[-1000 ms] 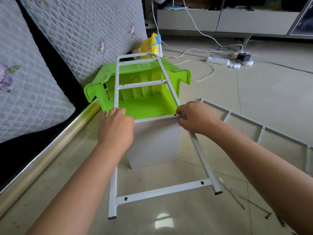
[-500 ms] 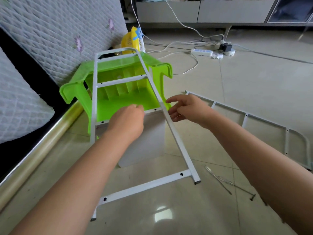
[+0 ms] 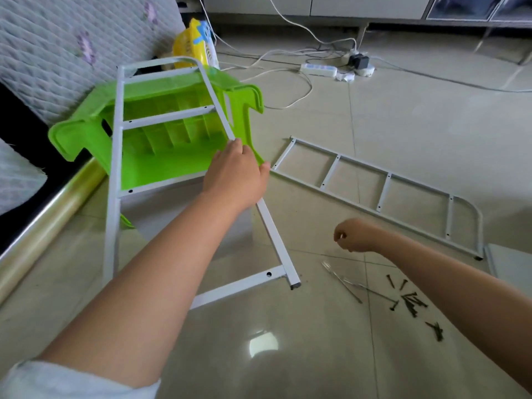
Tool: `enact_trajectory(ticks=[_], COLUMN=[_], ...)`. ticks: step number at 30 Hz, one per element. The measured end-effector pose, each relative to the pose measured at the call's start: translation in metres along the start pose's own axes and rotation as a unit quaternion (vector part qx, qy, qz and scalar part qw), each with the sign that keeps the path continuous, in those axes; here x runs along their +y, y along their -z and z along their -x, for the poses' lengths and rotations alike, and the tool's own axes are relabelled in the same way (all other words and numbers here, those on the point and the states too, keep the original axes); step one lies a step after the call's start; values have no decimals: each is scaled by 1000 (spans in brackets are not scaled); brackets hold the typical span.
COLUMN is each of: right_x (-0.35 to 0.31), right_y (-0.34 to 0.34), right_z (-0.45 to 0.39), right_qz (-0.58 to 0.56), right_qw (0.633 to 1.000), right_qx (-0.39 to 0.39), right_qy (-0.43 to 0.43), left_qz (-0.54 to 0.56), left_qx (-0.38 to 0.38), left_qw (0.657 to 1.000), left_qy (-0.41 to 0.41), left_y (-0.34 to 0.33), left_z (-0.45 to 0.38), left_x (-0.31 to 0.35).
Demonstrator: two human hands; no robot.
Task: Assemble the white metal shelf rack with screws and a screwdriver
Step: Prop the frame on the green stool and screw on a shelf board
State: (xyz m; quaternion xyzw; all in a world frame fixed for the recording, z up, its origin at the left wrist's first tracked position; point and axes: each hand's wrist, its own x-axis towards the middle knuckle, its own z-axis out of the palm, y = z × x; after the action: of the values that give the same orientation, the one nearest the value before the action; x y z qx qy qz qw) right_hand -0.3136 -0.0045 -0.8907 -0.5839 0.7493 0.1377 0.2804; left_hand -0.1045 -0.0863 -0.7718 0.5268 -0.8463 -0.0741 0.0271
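The fingers [image 3: 341, 236] of the right hand [image 3: 355, 236] hang loosely curled over the floor [image 3: 417, 119], pinching nothing that can be made out, knuckles up and tips pointing down. From those tips the scattered dark screws [image 3: 410, 300] lie at about five o'clock, near but not touching, and that bearing is what the coming reach looks to turn on: judging by the pose, the hand is heading down for a screw. Closer still, at about six o'clock, two thin metal rods [image 3: 349, 283] lie on the tiles with their long axes running from eleven to five; they may be tools, though whether either is the screwdriver cannot be told. The right hand is plainly the nearer one to the screws. The left hand [image 3: 236, 174], at about ten o'clock from the right, has its fingers laid together and wrapped around the right rail of the white side frame [image 3: 115, 180], steadying it where it leans on an overturned green plastic stool [image 3: 161, 156]; the frame's long axis runs from twelve to six, feet toward the person. A second side frame [image 3: 385, 187] lies flat on the floor at one o'clock from the right hand, well clear of it.
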Motion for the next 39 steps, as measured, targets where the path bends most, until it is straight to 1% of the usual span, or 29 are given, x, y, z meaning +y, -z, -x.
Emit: enact_trajectory(ticks=[3, 6, 10, 15, 18, 21, 25, 32, 34, 36, 38, 39], right_x=[17, 29, 48, 65, 69, 67, 64, 62, 59, 51, 39, 32], right_y=[-30, -46, -59, -93, -114, -133, -147, -144, -138, -124, -101, -89], right_z=[-7, -9, -6, 16, 30, 37, 38, 46, 45, 45, 41, 37], right_qz=[97, 125, 122, 86, 27, -51, -106, -147, -179, -223, -264, -270], right_qw=[994, 989, 985, 975, 967, 951, 937, 913, 899, 882, 866, 867], right_qx=[-49, -77, -73, -70, -36, 2, 23, 55, 87, 140, 191, 211], right_qy=[-18, -35, -92, -191, -250, -306, -332, -376, -390, -391, -379, -362], left_qz=[8, -8, -12, -35, -38, -76, -96, -103, -105, -96, -78, -66], left_qx=[-16, -38, -82, -102, -106, -104, -105, -91, -89, -87, -80, -76], left_qw=[1000, 999, 995, 990, 988, 987, 985, 987, 987, 988, 990, 991], left_qy=[16, 23, 62, 87, 103, 97, 96, 86, 82, 78, 82, 86], left_y=[-2, -4, 3, 6, 8, 7, 5, 2, 1, 1, 2, 2], left_z=[-4, -6, -3, -4, -3, -3, -6, -6, -7, -6, -5, -5], left_x=[-2, -2, 9, 22, 25, 28, 29, 26, 25, 26, 25, 25])
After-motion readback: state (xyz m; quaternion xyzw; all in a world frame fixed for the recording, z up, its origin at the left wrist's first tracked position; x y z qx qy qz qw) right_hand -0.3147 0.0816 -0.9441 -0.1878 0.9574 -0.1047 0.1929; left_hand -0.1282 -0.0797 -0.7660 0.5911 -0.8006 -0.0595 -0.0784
